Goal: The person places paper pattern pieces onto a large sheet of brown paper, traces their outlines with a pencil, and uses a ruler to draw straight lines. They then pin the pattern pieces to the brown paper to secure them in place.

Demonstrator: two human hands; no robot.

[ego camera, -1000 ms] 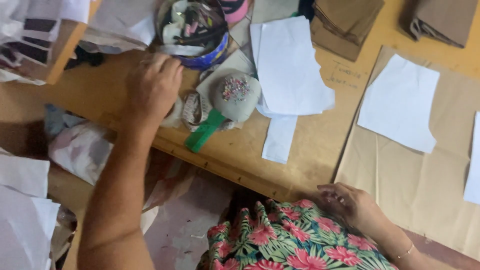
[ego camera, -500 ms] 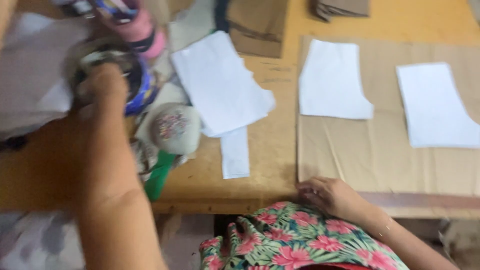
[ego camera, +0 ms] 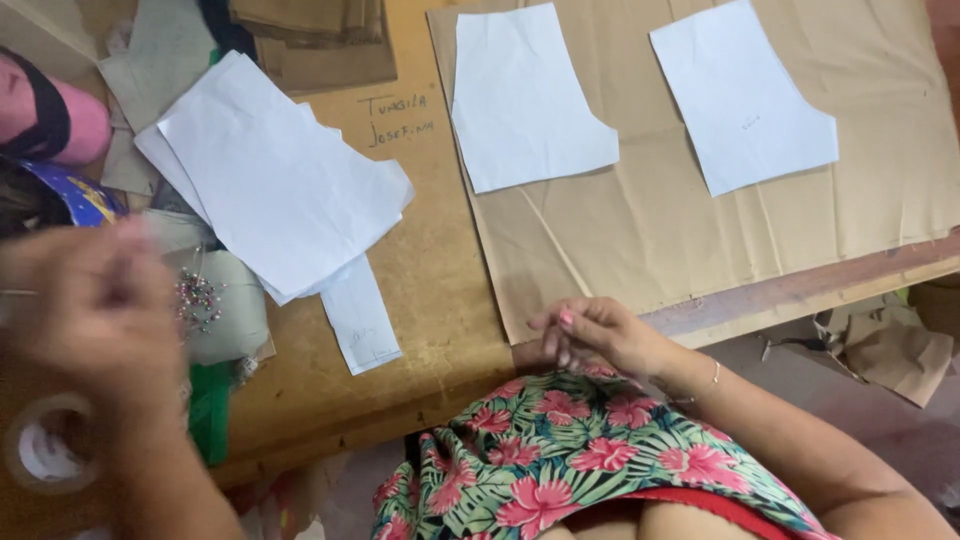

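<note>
My left hand [ego camera: 95, 305] is blurred in motion at the left, over the table beside a pale pincushion [ego camera: 225, 305] stuck with several pins. Whether its fingers hold anything cannot be made out. A roll of clear tape [ego camera: 42, 455] lies just below that hand. My right hand [ego camera: 595, 335] rests on the table's front edge, fingers loosely curled and holding nothing, next to the corner of a large brown paper sheet [ego camera: 640, 230]. Two white pattern pieces [ego camera: 525, 100] [ego camera: 745, 95] lie on that sheet.
A stack of white paper pieces [ego camera: 280, 190] lies left of centre on the wooden table [ego camera: 430, 280]. Folded brown paper [ego camera: 320, 40] sits at the back, a pink and black object [ego camera: 50, 115] at far left. Crumpled brown paper [ego camera: 890, 345] lies on the floor.
The view has swung right and closer. My left hand has drawn back from the round container of oddments toward the pincushion and tape. My right hand stays on the table edge.
</note>
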